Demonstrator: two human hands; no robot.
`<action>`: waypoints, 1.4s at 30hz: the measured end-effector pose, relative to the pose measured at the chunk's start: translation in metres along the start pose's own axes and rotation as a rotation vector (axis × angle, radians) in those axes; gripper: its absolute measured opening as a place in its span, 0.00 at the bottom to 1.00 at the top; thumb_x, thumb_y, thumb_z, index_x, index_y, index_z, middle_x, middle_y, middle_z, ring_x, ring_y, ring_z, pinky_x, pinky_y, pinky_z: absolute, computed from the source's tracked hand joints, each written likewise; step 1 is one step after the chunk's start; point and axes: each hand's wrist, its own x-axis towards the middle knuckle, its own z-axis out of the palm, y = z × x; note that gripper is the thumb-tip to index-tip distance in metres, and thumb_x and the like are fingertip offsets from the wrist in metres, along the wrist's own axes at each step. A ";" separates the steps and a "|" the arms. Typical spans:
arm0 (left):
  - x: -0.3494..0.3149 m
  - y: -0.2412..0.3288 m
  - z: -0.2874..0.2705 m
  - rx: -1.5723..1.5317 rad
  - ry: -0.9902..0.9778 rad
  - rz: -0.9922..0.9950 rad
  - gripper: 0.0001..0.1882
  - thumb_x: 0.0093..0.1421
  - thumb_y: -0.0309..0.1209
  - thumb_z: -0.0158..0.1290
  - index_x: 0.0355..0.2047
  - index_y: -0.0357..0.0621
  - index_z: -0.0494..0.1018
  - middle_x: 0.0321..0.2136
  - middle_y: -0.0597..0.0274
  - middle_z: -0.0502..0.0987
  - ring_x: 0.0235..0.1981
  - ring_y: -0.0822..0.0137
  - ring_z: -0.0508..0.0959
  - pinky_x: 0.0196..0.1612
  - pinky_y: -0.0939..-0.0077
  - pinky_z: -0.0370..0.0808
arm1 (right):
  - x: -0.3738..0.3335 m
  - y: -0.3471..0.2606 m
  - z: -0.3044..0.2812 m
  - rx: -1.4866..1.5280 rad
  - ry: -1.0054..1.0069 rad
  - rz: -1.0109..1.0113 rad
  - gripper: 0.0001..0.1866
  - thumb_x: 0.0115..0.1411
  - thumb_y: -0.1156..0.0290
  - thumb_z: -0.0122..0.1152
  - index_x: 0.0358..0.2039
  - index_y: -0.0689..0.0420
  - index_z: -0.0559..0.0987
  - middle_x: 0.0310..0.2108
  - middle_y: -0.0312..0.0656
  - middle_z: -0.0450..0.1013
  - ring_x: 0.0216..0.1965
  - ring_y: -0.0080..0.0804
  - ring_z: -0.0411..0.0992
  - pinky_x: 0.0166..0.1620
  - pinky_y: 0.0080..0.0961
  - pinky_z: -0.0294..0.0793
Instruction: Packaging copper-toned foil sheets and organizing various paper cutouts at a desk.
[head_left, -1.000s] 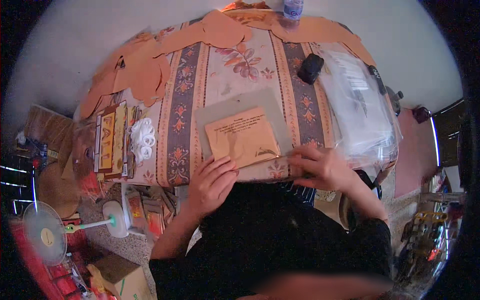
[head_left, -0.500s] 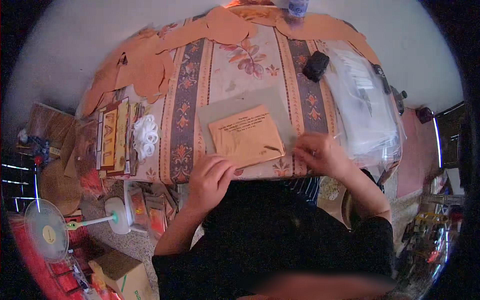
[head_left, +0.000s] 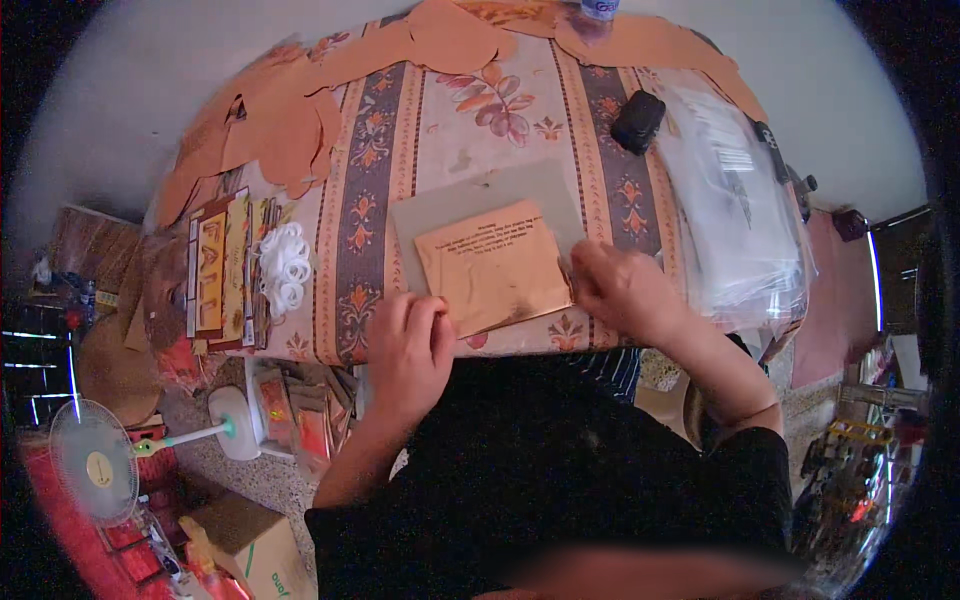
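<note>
Lettering: dark printed lines across orange packet [head_left: 490,287] | Place: packet lay on grey board [head_left: 440,208], over patterned tablecloth [head_left: 548,170] | Left hand [head_left: 408,345]: curled at packet's left edge, grip unclear | Right hand [head_left: 622,290]: fingers bent at its right edge, hold indistinguishable

In my head view, the right hand [head_left: 622,288] now lies farther from the table's near edge than one second earlier, its fingers curled at the right edge of the orange packet [head_left: 487,268]. The left hand [head_left: 408,345], previously extended across the packet's lower-left corner, now shows bent fingers. I note that the dark mark [head_left: 520,293] lower right has altered in shape.
</note>
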 end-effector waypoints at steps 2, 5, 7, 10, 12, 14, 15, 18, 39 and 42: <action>-0.004 -0.009 -0.001 0.049 -0.006 -0.062 0.10 0.55 0.33 0.53 0.37 0.45 0.69 0.34 0.57 0.69 0.39 0.54 0.70 0.41 0.55 0.65 | -0.002 0.000 0.002 -0.037 0.024 0.023 0.09 0.53 0.72 0.57 0.33 0.58 0.69 0.22 0.48 0.72 0.24 0.50 0.72 0.26 0.41 0.71; -0.013 -0.010 -0.005 0.150 0.012 -0.094 0.11 0.55 0.34 0.54 0.38 0.45 0.69 0.32 0.56 0.71 0.36 0.54 0.72 0.39 0.58 0.67 | -0.006 0.004 0.003 -0.142 0.037 -0.030 0.10 0.54 0.71 0.57 0.35 0.56 0.68 0.22 0.47 0.72 0.21 0.50 0.72 0.22 0.41 0.71; -0.018 -0.007 -0.008 0.183 -0.060 -0.134 0.13 0.56 0.35 0.54 0.39 0.45 0.69 0.30 0.56 0.72 0.33 0.54 0.73 0.36 0.59 0.69 | -0.007 0.002 0.003 -0.175 0.016 -0.019 0.09 0.55 0.70 0.57 0.34 0.56 0.69 0.21 0.46 0.72 0.21 0.49 0.72 0.22 0.40 0.71; -0.026 0.001 -0.011 0.196 -0.143 -0.225 0.15 0.58 0.36 0.53 0.43 0.44 0.68 0.26 0.56 0.74 0.26 0.55 0.75 0.29 0.60 0.71 | -0.009 0.004 0.005 -0.207 -0.004 -0.017 0.09 0.55 0.69 0.56 0.35 0.56 0.69 0.21 0.45 0.72 0.21 0.48 0.72 0.22 0.40 0.70; -0.034 0.004 -0.012 0.179 -0.155 -0.278 0.17 0.59 0.37 0.53 0.46 0.43 0.68 0.24 0.56 0.75 0.23 0.55 0.76 0.26 0.61 0.72 | -0.008 0.004 0.002 -0.177 -0.014 -0.070 0.09 0.55 0.69 0.56 0.35 0.55 0.69 0.22 0.46 0.72 0.21 0.49 0.72 0.22 0.40 0.70; -0.039 0.005 -0.013 -0.041 -0.125 -0.329 0.21 0.59 0.35 0.54 0.51 0.41 0.66 0.23 0.55 0.76 0.21 0.56 0.77 0.25 0.64 0.73 | -0.008 0.008 0.000 -0.150 -0.021 -0.119 0.09 0.55 0.69 0.56 0.35 0.55 0.69 0.23 0.46 0.73 0.21 0.49 0.72 0.22 0.41 0.70; -0.040 0.006 -0.014 -0.035 -0.121 -0.321 0.21 0.59 0.35 0.54 0.51 0.41 0.66 0.23 0.55 0.76 0.21 0.56 0.77 0.25 0.64 0.73 | -0.009 0.012 0.001 -0.144 -0.017 -0.138 0.11 0.55 0.69 0.56 0.38 0.56 0.69 0.24 0.47 0.73 0.21 0.49 0.72 0.22 0.41 0.71; -0.044 0.005 -0.017 -0.332 -0.118 -0.356 0.23 0.58 0.31 0.56 0.53 0.41 0.66 0.23 0.54 0.77 0.22 0.57 0.78 0.26 0.68 0.73 | -0.007 0.009 0.000 -0.110 0.046 -0.070 0.17 0.54 0.70 0.58 0.44 0.56 0.67 0.26 0.48 0.72 0.23 0.49 0.72 0.25 0.39 0.72; 0.090 -0.060 -0.011 -0.779 0.080 -0.339 0.10 0.63 0.31 0.52 0.38 0.35 0.74 0.32 0.70 0.74 0.34 0.82 0.71 0.39 0.85 0.68 | 0.076 0.043 0.004 0.900 0.339 0.068 0.12 0.56 0.81 0.57 0.42 0.59 0.70 0.35 0.31 0.69 0.35 0.18 0.68 0.38 0.19 0.71; 0.118 -0.069 -0.010 -0.896 0.236 -0.193 0.09 0.63 0.32 0.52 0.34 0.37 0.73 0.28 0.73 0.71 0.32 0.83 0.67 0.36 0.85 0.65 | 0.078 0.034 0.009 0.890 0.290 0.070 0.15 0.56 0.83 0.55 0.45 0.60 0.71 0.39 0.32 0.72 0.38 0.18 0.70 0.41 0.19 0.72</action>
